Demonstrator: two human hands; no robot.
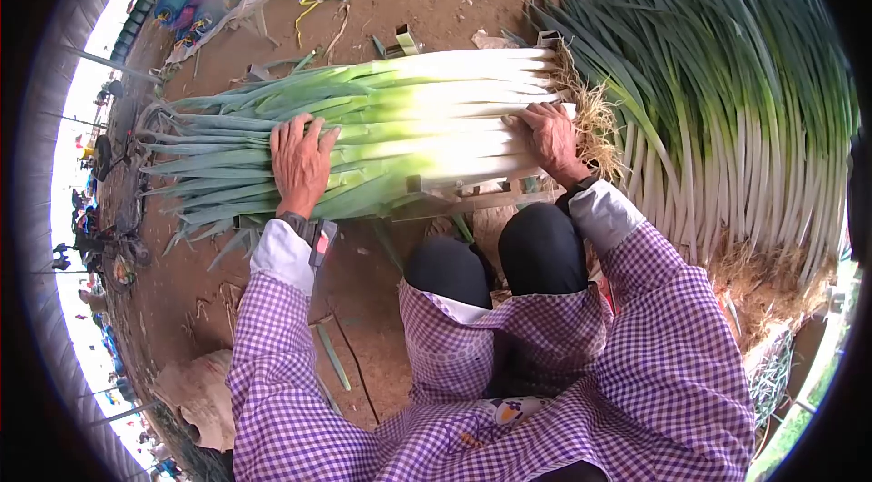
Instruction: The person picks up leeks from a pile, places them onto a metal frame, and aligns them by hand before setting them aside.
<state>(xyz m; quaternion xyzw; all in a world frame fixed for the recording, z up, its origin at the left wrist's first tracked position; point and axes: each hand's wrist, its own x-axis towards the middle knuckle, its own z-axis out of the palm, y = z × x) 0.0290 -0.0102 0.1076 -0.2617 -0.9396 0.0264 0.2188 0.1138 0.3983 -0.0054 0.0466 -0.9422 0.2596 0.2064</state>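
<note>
Fingers, left: your left hand (300,168) lies palm down, its fingers (292,132) stretched out and slightly apart. They press flat on the green part of the bundle of leeks (400,132) and clasp nothing.
Fingers, right: your right hand (554,144) lies palm down on the white ends of the same bundle. Its fingers (531,121) are close together and a little bent over the top stalks, and they grip nothing.
Bundle: it lies crosswise under both sets of fingers. The leaves run out well past the outer side of your left fingers, and the white stalks end at your right fingers.
Roots: a straw-coloured tangle of roots (597,123) sits just beside your right fingers on their outer side, touching the hand.
Frame: a wooden frame (477,200) carries the bundle. One rail shows on your side of the right fingers, just below the wrist.
Stack: a large stack of leeks (736,119) lies farther out beyond the roots, apart from your right fingers, white stalks side by side.
Ground: the dirt ground (436,0) beyond your fingertips is strewn with leaf scraps.
Sleeves: checked purple sleeves (272,318) cover both arms down to the wrists.
Knees: your knees (495,259), in dark cloth, sit on your side of the bundle, between the two wrists.
</note>
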